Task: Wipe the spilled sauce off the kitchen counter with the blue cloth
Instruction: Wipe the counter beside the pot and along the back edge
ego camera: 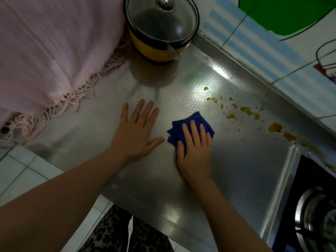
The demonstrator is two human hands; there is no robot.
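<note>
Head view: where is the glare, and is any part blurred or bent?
Head view: glare on the counter near the sauce; pink cloth smeared by blur; wall tiles bent by the wide lens; stove corner dark.

An embossed stainless-steel worktop [227, 160] fills the middle and catches a bright glare near its back edge. Behind it rises a wall of white tiles with pale blue stripes [254, 44]. White square floor tiles [23, 170] show at the lower left. A black gas hob [312, 215] sits at the right edge.
</note>
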